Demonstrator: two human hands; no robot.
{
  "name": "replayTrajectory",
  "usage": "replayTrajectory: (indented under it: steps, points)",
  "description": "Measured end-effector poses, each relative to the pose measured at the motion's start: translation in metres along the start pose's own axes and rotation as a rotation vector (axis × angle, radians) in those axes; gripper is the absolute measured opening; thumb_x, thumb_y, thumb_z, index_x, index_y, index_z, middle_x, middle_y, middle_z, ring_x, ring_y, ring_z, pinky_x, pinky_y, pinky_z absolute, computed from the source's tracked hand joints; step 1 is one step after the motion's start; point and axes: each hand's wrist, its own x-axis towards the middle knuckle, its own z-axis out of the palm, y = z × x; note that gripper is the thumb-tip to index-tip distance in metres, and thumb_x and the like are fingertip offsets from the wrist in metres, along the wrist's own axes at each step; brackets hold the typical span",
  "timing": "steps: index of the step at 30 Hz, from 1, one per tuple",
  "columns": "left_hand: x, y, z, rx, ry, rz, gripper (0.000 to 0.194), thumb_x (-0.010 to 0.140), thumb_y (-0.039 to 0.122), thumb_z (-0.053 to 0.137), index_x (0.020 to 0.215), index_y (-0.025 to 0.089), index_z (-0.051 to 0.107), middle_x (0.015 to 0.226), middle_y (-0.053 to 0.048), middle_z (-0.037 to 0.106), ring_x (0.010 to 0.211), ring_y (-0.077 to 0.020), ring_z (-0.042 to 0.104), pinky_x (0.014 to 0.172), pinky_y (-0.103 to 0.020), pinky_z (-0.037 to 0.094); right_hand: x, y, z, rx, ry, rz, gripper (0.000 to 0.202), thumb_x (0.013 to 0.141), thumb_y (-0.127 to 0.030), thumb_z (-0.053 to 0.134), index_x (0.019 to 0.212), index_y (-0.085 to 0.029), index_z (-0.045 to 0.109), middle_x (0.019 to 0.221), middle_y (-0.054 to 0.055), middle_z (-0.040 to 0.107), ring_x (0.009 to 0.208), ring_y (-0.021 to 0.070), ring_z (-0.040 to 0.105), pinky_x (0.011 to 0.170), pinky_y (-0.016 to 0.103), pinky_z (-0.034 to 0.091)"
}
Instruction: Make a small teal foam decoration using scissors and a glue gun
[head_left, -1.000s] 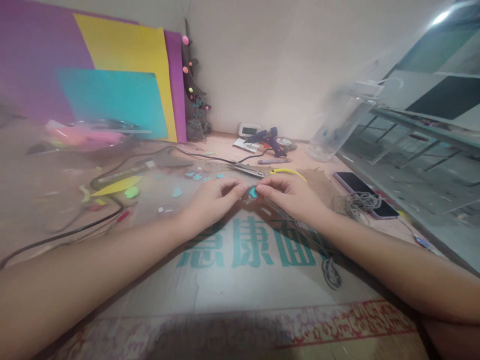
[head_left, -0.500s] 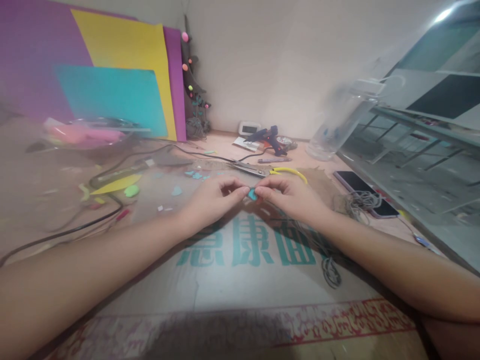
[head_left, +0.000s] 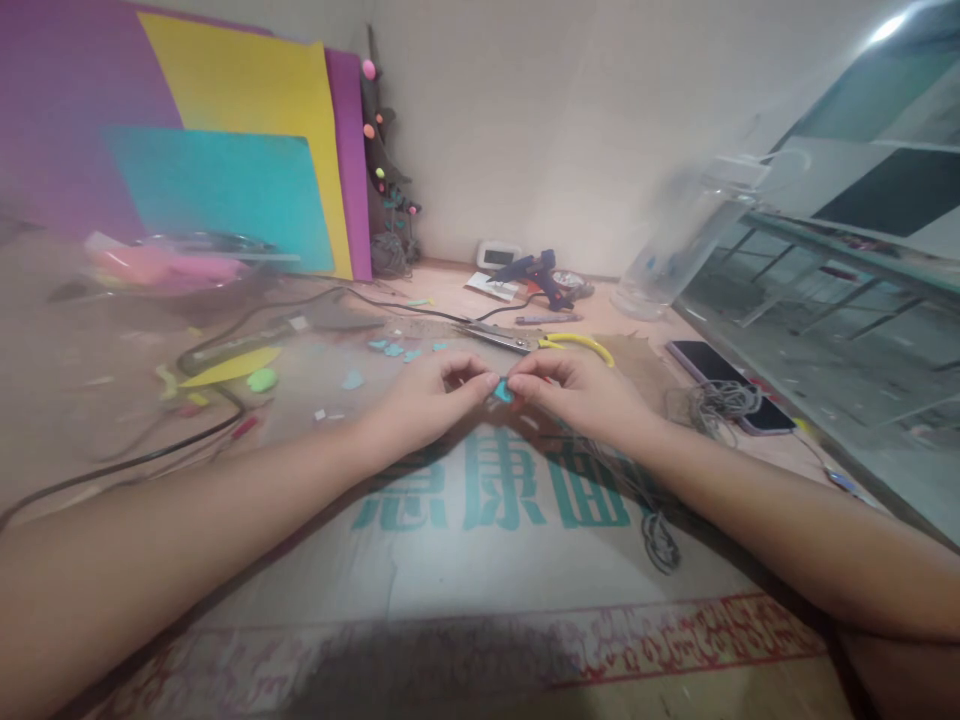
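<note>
A small teal piece (head_left: 503, 391), of a material I cannot make out, is pinched between my two hands above the printed sack-like sheet (head_left: 450, 570). My left hand (head_left: 448, 392) grips its left side with thumb and fingertips, and my right hand (head_left: 559, 388) holds its right side the same way. Fingertips hide part of it. Just behind the hands lie scissors (head_left: 517, 340) with yellow handles. Several loose teal cut-outs (head_left: 393, 349) are scattered to the left beyond my left hand.
A dark blue glue gun (head_left: 536, 272) rests near the wall, its black cable (head_left: 217, 320) running left. Coloured sheets (head_left: 247, 200) stand at back left. On the right are a phone (head_left: 727, 385), a tangled grey cord (head_left: 724, 402) and a clear bottle (head_left: 667, 250) near the table edge.
The teal piece has turned slightly between my fingertips, and both hands stay almost in place. The surroundings look the same.
</note>
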Motion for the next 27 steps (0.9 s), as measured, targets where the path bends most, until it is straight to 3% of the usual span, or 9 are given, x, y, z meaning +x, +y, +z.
replayTrajectory:
  steps: [8,19,23,27]
  points:
    - [-0.0009,0.0012,0.0011,-0.010,-0.036,-0.099,0.025,0.082,0.039,0.058,0.084,0.017,0.069,0.079,-0.002,0.068,0.073,-0.0167,0.060,0.068,-0.028,0.043,0.0006,0.0033,-0.0008,0.051,-0.004,-0.019,0.022,0.087,-0.035,0.059,0.077,-0.018,0.070,0.070,0.001,0.071,0.066,0.0140,0.063,0.063,0.025,0.045]
    - [-0.0005,0.0027,0.0009,-0.016,-0.028,-0.062,0.025,0.083,0.037,0.055,0.080,0.016,0.068,0.076,-0.001,0.069,0.071,-0.0157,0.060,0.067,-0.027,0.043,0.0015,0.0051,-0.0005,0.085,-0.003,-0.058,0.021,0.088,-0.031,0.057,0.077,-0.019,0.070,0.069,0.000,0.071,0.067,0.0142,0.064,0.066,0.027,0.047]
    - [0.0002,0.0020,0.0015,-0.034,-0.007,-0.044,0.024,0.083,0.037,0.055,0.077,0.016,0.067,0.073,-0.001,0.068,0.068,-0.0148,0.059,0.064,-0.026,0.043,0.0016,0.0038,-0.0018,0.075,-0.012,-0.081,0.030,0.091,-0.033,0.053,0.070,-0.019,0.068,0.071,0.002,0.072,0.071,0.0153,0.065,0.070,0.028,0.048]
    - [0.0008,0.0030,0.0016,-0.036,0.012,-0.048,0.022,0.083,0.033,0.056,0.075,0.016,0.066,0.072,-0.001,0.068,0.067,-0.0139,0.059,0.064,-0.025,0.043,0.0016,0.0059,-0.0021,0.157,0.010,-0.039,0.036,0.098,-0.042,0.044,0.089,-0.017,0.069,0.069,0.002,0.070,0.067,0.0145,0.065,0.067,0.027,0.049]
